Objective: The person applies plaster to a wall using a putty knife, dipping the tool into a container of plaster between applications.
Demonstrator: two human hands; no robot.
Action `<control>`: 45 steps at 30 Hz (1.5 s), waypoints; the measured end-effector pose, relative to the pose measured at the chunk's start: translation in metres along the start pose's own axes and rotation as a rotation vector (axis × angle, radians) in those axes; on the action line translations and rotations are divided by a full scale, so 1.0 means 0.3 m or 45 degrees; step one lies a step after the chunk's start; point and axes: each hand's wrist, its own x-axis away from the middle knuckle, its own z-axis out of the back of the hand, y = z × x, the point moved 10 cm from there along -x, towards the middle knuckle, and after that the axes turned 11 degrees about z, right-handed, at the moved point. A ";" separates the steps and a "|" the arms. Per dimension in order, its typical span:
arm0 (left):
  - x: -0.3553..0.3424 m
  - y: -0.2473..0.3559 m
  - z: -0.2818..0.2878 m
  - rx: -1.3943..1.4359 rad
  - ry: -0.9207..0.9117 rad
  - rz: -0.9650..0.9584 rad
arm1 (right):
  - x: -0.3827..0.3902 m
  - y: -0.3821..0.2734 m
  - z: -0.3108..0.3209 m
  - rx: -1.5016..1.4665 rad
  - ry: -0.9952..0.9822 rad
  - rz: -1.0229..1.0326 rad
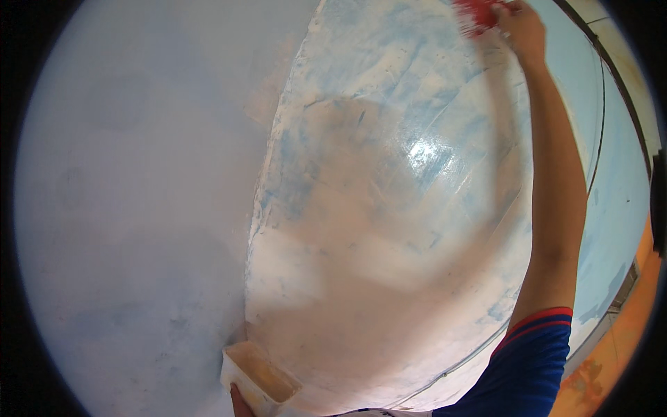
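Note:
My right hand [520,29] is raised at the top right, its fingers closed on a red tool [474,15], perhaps a spreader, blurred and streaked with white, against the patchy white and blue coated surface [375,83]. My left hand [239,400] is at the bottom, mostly hidden, gripping a white rectangular plastic tub [283,399] with pale creamy material inside. The coated area has a rough raised edge along its left side, beside a smooth grey-blue surface [125,194].
Thin cables [445,374] run along the lower part of the coated surface and down the light blue area [618,208] at the right. A dark curved strip borders that area. An orange wall [604,368] and a small grey framed opening show at the lower right.

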 end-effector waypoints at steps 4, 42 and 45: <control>0.019 0.007 -0.004 -0.011 0.026 -0.017 | 0.075 -0.137 0.012 -0.478 -0.128 0.062; 0.080 -0.032 0.252 0.119 -0.036 0.018 | 0.388 -0.620 0.071 -0.595 -0.259 -0.014; 0.116 -0.005 0.212 0.103 -0.076 0.046 | 0.930 -0.896 0.032 -0.673 -1.112 0.205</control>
